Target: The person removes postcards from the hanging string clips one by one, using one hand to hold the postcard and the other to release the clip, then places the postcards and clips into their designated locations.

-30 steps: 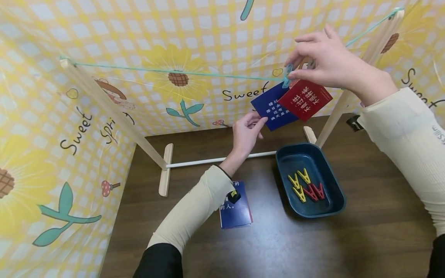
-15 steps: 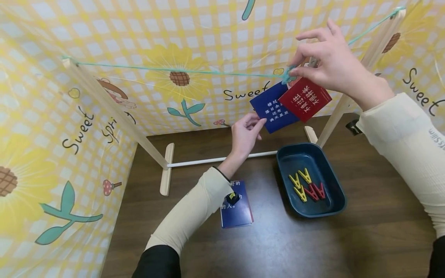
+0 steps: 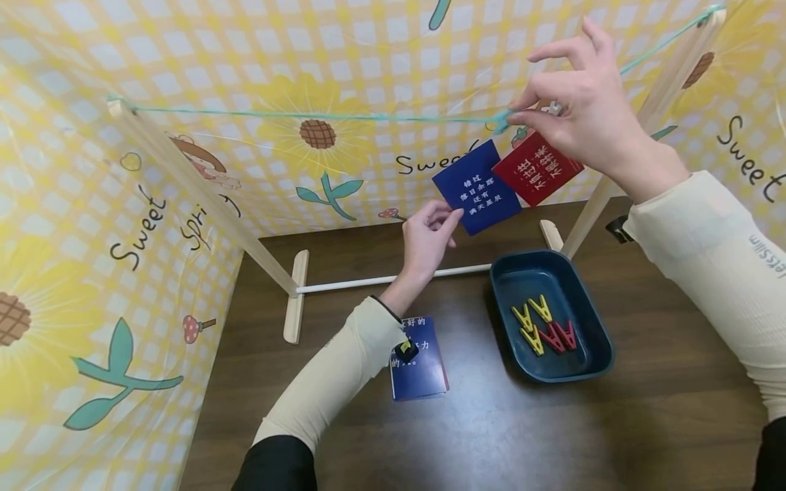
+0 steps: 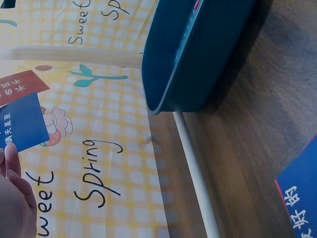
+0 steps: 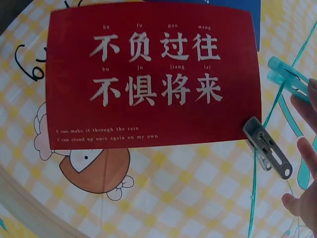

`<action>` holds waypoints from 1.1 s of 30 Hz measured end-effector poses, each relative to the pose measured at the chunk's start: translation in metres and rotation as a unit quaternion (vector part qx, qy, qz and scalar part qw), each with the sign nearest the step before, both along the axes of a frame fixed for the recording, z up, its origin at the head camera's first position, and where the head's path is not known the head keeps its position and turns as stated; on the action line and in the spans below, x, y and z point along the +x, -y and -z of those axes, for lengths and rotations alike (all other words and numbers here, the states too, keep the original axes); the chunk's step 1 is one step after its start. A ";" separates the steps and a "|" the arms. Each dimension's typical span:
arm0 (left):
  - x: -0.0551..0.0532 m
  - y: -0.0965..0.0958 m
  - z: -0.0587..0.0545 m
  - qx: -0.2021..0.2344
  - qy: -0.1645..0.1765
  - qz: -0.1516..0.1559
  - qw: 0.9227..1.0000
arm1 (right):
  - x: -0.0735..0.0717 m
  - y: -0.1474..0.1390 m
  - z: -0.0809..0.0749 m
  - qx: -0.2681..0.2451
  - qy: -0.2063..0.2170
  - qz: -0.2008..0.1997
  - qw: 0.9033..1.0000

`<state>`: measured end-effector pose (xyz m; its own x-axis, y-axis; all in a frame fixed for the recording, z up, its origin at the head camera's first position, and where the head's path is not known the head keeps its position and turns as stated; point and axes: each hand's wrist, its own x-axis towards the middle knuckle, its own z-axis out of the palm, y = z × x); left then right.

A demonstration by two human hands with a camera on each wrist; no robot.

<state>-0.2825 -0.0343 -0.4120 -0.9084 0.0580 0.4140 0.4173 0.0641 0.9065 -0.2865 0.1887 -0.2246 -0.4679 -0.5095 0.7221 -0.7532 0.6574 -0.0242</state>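
Observation:
My left hand (image 3: 425, 239) pinches the lower left corner of a dark blue card (image 3: 475, 187) with white Chinese writing. The card is tilted below a green string (image 5: 252, 198). A light blue clothespin (image 5: 290, 79) is pinched between thumb and finger of my right hand (image 3: 583, 112). Its tip is at the string, and the blue card's top corner looks apart from it. Beside it, a red card (image 3: 537, 169) hangs from the string by a grey clothespin (image 5: 267, 148). In the left wrist view, my left fingertips (image 4: 11, 156) touch the blue card's edge.
A dark blue tub (image 3: 604, 354) with several yellow and red clothespins (image 3: 543, 327) stands on the brown table. Left of it lies a stack of blue cards (image 3: 420, 375). Wooden posts (image 3: 202, 198) hold the string, joined by a white rod (image 3: 350, 284). A yellow checked sheet hangs behind.
The blue card has shifted slightly left, its top corner now apart from the light blue clothespin and the red card. My right hand has risen a little, lifting the string, and the clothespin has tilted.

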 end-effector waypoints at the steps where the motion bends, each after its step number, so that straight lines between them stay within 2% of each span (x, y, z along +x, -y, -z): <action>1: 0.000 0.000 0.000 0.000 -0.001 -0.001 1.000 | -0.001 -0.001 0.001 0.005 -0.008 -0.002 1.000; 9: 0.001 0.007 0.003 -0.004 -0.001 -0.007 1.000 | -0.001 -0.002 0.003 0.013 -0.044 -0.005 0.999; 16: 0.004 0.012 0.005 -0.003 0.005 -0.011 1.000 | 0.000 0.002 0.007 -0.057 -0.061 -0.021 0.996; 33: 0.015 0.019 0.007 -0.006 0.015 -0.001 1.000 | 0.012 0.011 0.015 -0.125 -0.130 -0.042 0.983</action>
